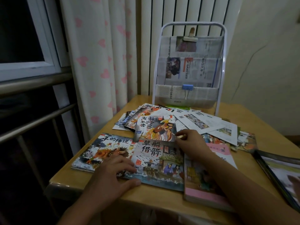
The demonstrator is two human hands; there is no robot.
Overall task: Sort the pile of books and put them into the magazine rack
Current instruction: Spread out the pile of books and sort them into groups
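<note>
A loose pile of thin picture books (199,122) covers the wooden table (78,177). At the front lies a grey-blue book with boats (159,161). My left hand (113,172) grips its lower left corner, thumb along the front edge. My right hand (191,143) has curled fingertips at its top right corner, touching the corner of a book with an orange figure (155,127) behind it. A dragon-cover book (103,150) lies at the left, a pink-edged book (209,176) under my right forearm. The white-framed magazine rack (188,67) stands at the back, its pockets lined with newspaper.
A blue binder clip (187,87) hangs on the rack's lowest pocket and a wooden clip (190,38) on the top one. Another large book (282,174) sticks out at the right edge. A heart-print curtain (100,62) and metal rails (32,122) stand left of the table.
</note>
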